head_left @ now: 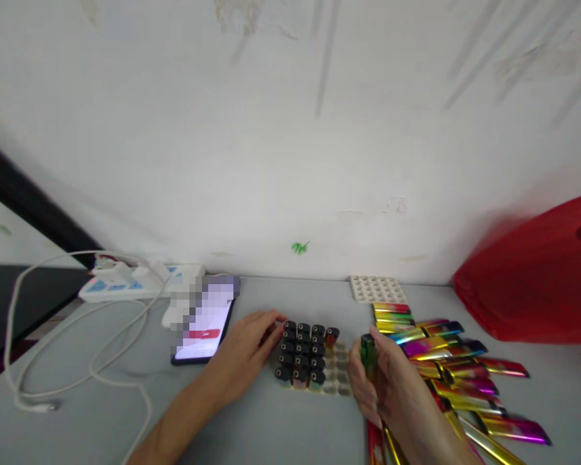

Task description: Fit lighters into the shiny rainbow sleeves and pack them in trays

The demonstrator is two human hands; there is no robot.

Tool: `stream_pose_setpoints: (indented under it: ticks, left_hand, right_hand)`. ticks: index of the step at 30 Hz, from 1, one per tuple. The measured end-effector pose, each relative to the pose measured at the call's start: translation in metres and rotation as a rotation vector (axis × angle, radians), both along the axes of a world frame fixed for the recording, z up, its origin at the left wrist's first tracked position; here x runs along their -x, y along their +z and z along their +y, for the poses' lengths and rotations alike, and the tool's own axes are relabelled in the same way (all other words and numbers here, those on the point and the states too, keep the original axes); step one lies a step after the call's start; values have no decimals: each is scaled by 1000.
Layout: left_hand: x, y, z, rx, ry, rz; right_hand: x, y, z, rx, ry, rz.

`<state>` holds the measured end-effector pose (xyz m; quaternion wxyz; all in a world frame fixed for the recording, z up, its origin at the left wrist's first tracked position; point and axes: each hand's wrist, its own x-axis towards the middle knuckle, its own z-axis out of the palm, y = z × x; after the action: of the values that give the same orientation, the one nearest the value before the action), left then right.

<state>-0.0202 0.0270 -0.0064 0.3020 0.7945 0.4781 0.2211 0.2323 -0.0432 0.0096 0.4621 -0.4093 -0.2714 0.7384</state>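
Observation:
In the head view, a pale pulp tray (pixel 337 389) with round pockets stands in the middle of the table. Several black-capped pieces (pixel 301 360) stand upright in its left and middle pockets; one at the back right leans, with a reddish body. My left hand (pixel 246 352) is at the tray's back left corner, thumb and fingertips against the tray and the end piece. Just right of the tray, my right hand (pixel 385 381) is closed around a green, dark-topped piece (pixel 368 352), held upright. Its lower part is hidden by the fingers.
Shiny multicoloured metallic sleeves (pixel 458 368) lie piled under and right of my right hand. Another pale tray (pixel 377 289) lies by the wall. A red bag (pixel 542 284) stands at right. Left are a phone (pixel 206 329), a power strip (pixel 142 281) and a looping white cable (pixel 94 361).

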Motion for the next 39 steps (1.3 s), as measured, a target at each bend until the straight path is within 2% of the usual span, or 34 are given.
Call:
stream_pose_setpoints:
  ticks: [12, 20, 27, 39]
  left_hand:
    - [-1, 3, 0, -5, -4, 4]
    - [0, 2, 0, -12, 0, 7]
    - [0, 2, 0, -10, -16, -6]
    - [-2, 3, 1, -2, -4, 7]
  right_hand:
    - [-4, 16, 3, 41, -67, 316]
    - [-5, 12, 1, 51, -55, 287]
    - [-8, 8, 2, 85, 35, 403]
    - [-4, 4, -6, 103, 80, 307]
